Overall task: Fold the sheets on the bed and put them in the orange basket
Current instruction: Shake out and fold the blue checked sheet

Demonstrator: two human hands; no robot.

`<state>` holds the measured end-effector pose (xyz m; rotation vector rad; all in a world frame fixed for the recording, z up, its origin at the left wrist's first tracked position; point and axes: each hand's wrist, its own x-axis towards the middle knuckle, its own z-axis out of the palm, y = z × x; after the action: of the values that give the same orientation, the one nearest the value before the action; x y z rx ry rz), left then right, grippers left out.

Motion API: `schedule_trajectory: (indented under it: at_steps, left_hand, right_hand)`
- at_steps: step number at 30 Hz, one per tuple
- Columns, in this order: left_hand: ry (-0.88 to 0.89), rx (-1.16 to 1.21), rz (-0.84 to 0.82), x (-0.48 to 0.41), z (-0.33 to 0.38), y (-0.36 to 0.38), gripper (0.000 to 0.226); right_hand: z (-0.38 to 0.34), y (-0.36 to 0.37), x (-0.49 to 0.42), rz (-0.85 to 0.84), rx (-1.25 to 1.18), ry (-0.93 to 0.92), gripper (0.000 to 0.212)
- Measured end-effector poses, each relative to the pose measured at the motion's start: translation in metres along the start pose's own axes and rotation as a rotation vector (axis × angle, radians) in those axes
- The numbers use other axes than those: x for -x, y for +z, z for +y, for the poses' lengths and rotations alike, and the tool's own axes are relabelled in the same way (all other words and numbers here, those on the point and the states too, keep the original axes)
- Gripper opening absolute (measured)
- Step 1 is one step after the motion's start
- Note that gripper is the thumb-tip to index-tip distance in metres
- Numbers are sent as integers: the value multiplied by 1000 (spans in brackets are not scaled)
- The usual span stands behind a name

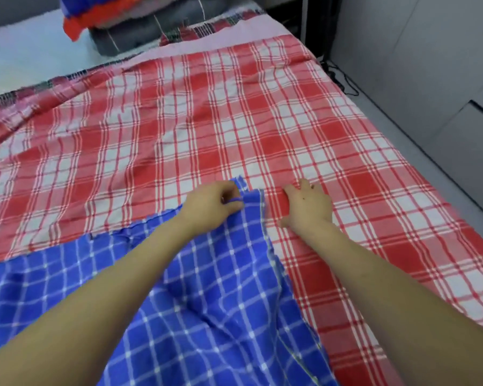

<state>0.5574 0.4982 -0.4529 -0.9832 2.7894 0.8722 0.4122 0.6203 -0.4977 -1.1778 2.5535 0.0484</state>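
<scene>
1. Nearest the camera, both bare forearms reach forward over the blue plaid sheet (207, 302); it lies rumpled on top of the red plaid sheet (234, 121), its lower part cut off by the frame;
2. left hand (212, 207) pinches the blue sheet's far corner, fingers curled; right hand (307, 207) rests palm-down, fingers loose, on the red sheet just beside;
3. farther back, grey folded bedding (151, 32) and an orange-and-blue cloth (78, 15), both blurred and cropped.

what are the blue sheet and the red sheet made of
The blue sheet: thin woven cloth, likely cotton, matte; it wrinkles softly and its top edge looks frayed. The red sheet: similar matte woven check cloth, lying in shallow creases; fibre can't be confirmed.
</scene>
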Motion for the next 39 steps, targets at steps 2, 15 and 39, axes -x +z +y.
schedule_trajectory:
  at_steps: [2, 15, 39]
  left_hand:
    - [-6, 99, -28, -22, -9, -17, 18]
    - [-115, -201, -70, -71, -29, 2, 10]
    - [-118, 302, 2, 39, 102, -163, 17]
  right_hand:
    - [-4, -2, -11, -29, 51, 23, 74]
    - [-17, 3, -36, -114, 278, 103, 80]
    - [-13, -95, 112, -134, -1379, -96, 26]
